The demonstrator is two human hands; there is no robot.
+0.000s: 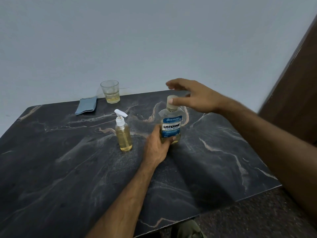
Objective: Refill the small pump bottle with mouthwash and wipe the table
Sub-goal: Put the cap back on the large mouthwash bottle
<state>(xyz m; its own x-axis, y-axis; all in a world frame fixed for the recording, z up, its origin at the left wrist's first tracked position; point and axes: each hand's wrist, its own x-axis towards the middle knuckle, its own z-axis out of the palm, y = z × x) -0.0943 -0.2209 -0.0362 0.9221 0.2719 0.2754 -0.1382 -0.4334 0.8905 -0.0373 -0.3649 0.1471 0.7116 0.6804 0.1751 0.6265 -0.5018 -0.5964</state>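
Clear mouthwash bottle [171, 127] upright in left hand [158, 145], right hand [193, 96] over cap.

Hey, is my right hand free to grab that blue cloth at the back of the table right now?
Probably not directly. The right hand is at the mouthwash bottle cap, and the blue cloth lies at the far left, past the pump bottle and beside the glass.
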